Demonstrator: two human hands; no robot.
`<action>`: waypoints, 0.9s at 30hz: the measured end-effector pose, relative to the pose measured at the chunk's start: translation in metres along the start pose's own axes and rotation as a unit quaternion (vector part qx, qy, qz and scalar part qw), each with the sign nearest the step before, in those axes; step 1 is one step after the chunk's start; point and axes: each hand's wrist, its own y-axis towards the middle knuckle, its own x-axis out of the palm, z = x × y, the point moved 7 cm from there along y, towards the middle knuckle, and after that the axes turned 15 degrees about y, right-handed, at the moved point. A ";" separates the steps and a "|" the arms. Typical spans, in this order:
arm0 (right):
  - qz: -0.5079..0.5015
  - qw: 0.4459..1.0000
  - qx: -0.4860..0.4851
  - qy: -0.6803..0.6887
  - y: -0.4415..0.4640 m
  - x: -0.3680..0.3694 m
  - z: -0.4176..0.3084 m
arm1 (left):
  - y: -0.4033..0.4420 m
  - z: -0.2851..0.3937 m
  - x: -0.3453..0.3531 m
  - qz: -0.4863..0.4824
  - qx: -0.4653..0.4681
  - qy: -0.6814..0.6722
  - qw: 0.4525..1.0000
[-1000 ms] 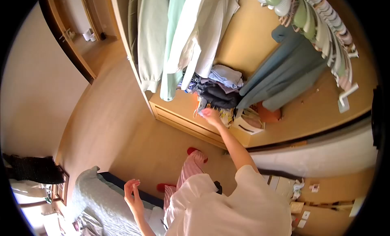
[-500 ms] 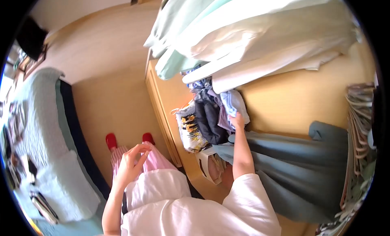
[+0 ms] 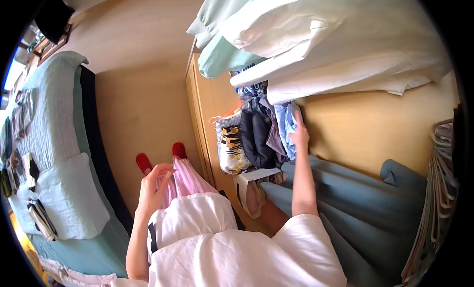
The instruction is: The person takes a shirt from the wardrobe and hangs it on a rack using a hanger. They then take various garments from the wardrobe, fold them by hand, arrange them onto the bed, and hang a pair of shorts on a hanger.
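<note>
While the right hand (image 3: 300, 135) lies against the light blue garment (image 3: 285, 120), its fingers stretch along the cloth's far edge, and whether they pinch it I cannot tell. This garment sits at the right side of the clothes pile, beside a purple garment (image 3: 275, 136) and a dark garment (image 3: 256, 134). White hanging clothes (image 3: 340, 45) cover the pile's upper end, leaving a blue patterned cloth (image 3: 252, 88) only partly visible. The grey-blue garment (image 3: 355, 203) hides part of the white box (image 3: 256, 175), whose contents are hard to make out. Hangers (image 3: 437, 183) at the right and the bed (image 3: 59, 129) at the left are cut off by the dark lens border.

The left hand (image 3: 151, 189) hangs over the pink striped trousers (image 3: 190, 181), fingers loosely bent, thumb apart, holding nothing. Wooden floor (image 3: 143, 104) runs between the bed's dark side and the closet ledge (image 3: 217, 97); red slippers (image 3: 178, 150) stand near that ledge. Right of the pile, a wooden panel (image 3: 355, 124) spreads between the white clothes and the grey-blue garment.
</note>
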 end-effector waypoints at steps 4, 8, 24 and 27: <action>0.032 0.997 -0.016 -0.069 -0.002 0.035 -0.027 | -0.006 0.005 0.000 -0.007 -0.012 0.011 1.000; 0.063 0.996 0.056 0.011 0.002 0.023 0.001 | -0.016 -0.003 -0.008 0.011 -0.020 0.012 1.000; 0.081 0.991 0.102 -0.035 0.011 0.027 -0.002 | -0.044 -0.039 -0.028 0.035 -0.042 0.032 0.998; 0.201 0.963 0.127 0.124 0.003 -0.002 0.039 | -0.047 -0.042 -0.020 0.015 -0.044 0.018 0.999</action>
